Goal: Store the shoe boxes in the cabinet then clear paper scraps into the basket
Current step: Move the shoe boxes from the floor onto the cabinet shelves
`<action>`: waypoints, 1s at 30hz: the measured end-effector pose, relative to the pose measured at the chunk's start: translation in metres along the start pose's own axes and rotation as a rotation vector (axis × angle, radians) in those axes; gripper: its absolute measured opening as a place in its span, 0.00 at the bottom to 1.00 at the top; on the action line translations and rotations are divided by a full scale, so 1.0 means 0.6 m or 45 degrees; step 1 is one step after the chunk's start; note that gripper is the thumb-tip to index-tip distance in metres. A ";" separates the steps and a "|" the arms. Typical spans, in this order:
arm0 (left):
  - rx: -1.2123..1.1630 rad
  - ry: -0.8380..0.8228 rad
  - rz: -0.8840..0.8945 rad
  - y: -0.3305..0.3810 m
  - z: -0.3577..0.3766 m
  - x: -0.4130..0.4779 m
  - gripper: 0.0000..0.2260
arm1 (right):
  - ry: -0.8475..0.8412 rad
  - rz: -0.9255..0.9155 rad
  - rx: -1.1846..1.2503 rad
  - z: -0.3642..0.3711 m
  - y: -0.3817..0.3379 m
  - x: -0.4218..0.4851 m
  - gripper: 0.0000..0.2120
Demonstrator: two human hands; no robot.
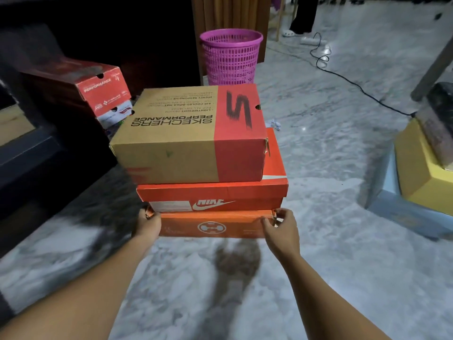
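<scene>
An orange Nike shoe box [213, 218] is held above the marble floor, with a tan and red Skechers shoe box [188, 133] stacked on its lid. My left hand [146, 223] grips the orange box's near left corner. My right hand [279, 225] grips its near right corner. A pink plastic basket [231, 57] stands on the floor behind the stack. The dark cabinet [49, 148] is at the left, with red and white shoe boxes [103, 94] inside it. A crumpled paper scrap [275, 123] lies on the floor right of the stack.
A yellow box on a pale blue box [416, 175] sits at the right edge, beside a grey leg. A black cable [343, 77] runs across the floor at the back. A person's legs [302, 15] stand in the far background.
</scene>
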State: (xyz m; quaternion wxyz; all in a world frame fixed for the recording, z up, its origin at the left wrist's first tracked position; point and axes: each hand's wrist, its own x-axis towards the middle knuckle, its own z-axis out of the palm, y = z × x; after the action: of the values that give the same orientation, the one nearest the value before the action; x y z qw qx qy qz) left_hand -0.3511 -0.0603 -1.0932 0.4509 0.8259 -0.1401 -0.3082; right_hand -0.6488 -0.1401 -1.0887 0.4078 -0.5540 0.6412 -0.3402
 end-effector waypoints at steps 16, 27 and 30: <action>-0.105 0.161 0.506 0.177 -0.109 -0.091 0.50 | 0.154 -0.640 0.232 -0.027 -0.242 0.007 0.29; -0.408 -0.169 0.194 0.240 -0.116 -0.082 0.32 | -0.082 -0.576 0.334 -0.009 -0.271 0.007 0.41; -0.468 -0.125 0.215 0.243 -0.130 -0.083 0.28 | -0.050 -0.601 0.350 -0.005 -0.288 -0.005 0.37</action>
State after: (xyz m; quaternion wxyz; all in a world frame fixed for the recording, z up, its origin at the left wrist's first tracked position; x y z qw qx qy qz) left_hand -0.3330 -0.0644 -0.9212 0.6109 0.6989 -0.1720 -0.3297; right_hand -0.5766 -0.1637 -0.9333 0.4010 -0.6339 0.4340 -0.4990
